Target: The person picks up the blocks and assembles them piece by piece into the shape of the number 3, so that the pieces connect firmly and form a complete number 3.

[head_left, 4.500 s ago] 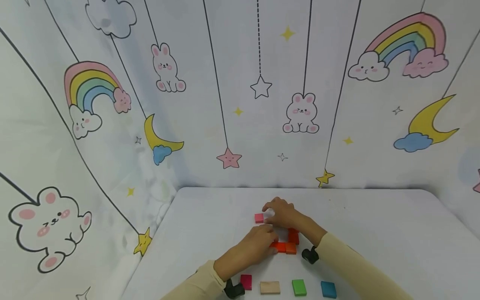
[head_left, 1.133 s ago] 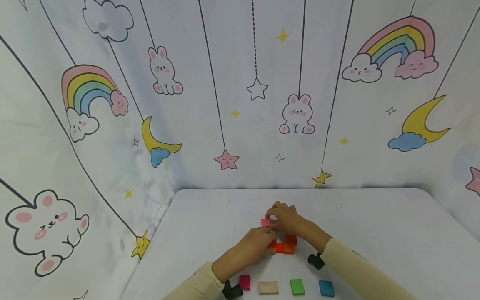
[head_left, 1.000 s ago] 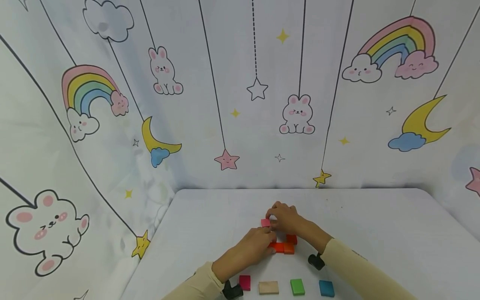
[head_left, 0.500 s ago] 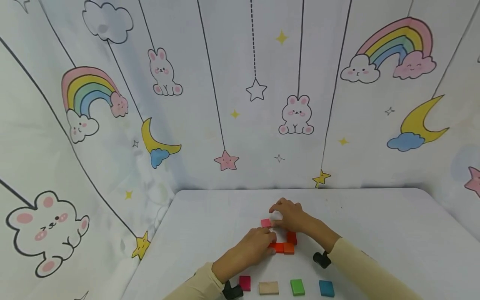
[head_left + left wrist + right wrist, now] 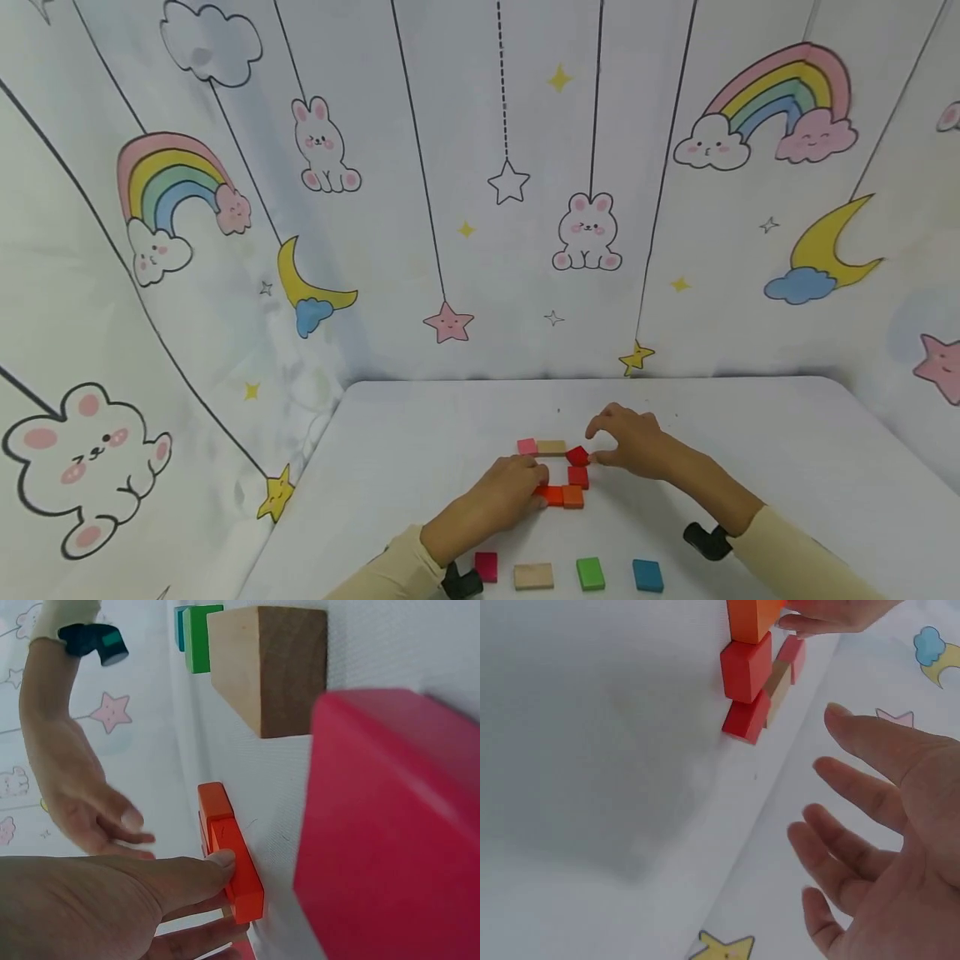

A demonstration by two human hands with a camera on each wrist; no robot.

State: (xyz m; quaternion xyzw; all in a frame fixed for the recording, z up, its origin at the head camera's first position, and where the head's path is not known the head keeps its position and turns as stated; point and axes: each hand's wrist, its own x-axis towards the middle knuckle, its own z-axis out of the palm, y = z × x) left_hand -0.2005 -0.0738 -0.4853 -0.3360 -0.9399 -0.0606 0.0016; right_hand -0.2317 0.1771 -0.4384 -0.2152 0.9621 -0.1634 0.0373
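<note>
Nearest, 4 blocks look unused: crimson square, natural-wood rectangle, green rectangle, blue square. Beyond, the left hand pinches a rectangular orange-red block in a seemingly unfinished curve of 6 visible blocks. Farther, the right hand, fingers spread, holding nothing, hangs just beside a skewed, square red block.

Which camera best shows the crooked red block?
The right wrist view: the crooked red block looks largest there. The head view shows it smaller, from above; the left wrist view doesn't clearly show it.
</note>
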